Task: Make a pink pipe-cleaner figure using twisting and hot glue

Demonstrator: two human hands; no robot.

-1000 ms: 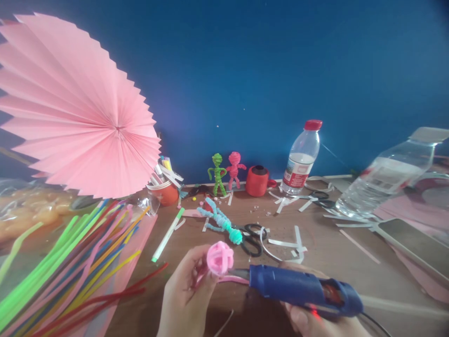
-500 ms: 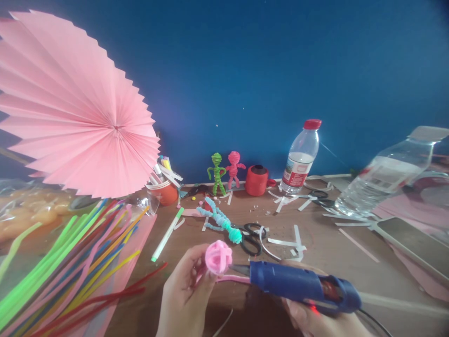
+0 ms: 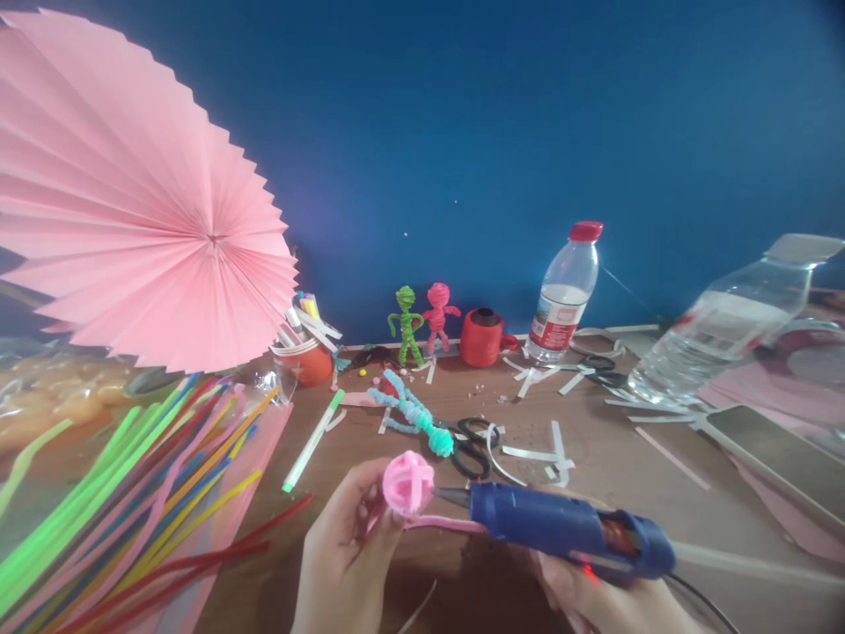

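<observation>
Left hand (image 3: 347, 528) pinches the pink ball (image 3: 407, 483) at lower centre, right hand (image 3: 577, 588) grips the blue glue gun (image 3: 551, 518) lower right; best keep skin clear of the nozzle (image 3: 452, 497), ball steady, dabs tiny

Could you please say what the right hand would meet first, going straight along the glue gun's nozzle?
With its glue gun leading, the right hand would probably meet the pink ball in the left hand; whether gun and ball touch is unclear.
</observation>
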